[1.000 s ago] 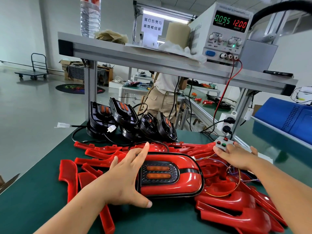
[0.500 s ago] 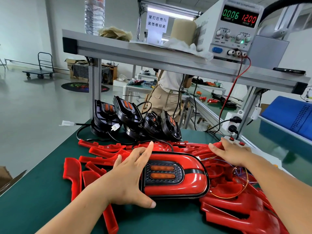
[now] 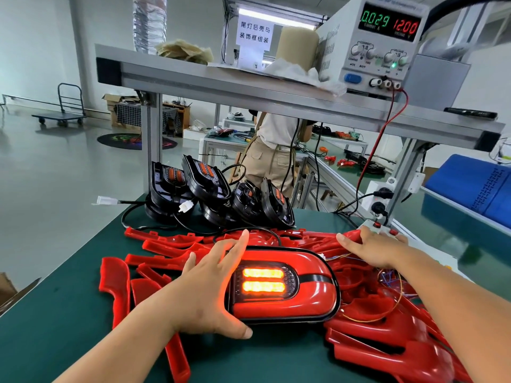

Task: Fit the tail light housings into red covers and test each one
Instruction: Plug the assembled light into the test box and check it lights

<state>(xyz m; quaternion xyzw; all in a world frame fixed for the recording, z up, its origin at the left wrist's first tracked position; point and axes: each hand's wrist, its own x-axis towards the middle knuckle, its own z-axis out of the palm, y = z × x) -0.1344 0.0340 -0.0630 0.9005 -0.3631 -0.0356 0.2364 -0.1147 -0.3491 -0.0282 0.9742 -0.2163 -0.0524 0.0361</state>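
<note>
while the assembled tail light glows on the desk, one unit is fitted and under test — left hand braces it, fingers splayed, right hand flat on the button box; black housings behind lack covers.

A factory assembly floor; aluminium-frame workbenches, a bench power supply, a platform trolley beyond

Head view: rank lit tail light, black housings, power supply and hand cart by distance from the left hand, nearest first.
1. lit tail light: touching the left hand, just to its right.
2. black housings: piled beyond it, at the back of the table.
3. power supply: up on the shelf, to the right.
4. hand cart: across the floor, far left.
</note>
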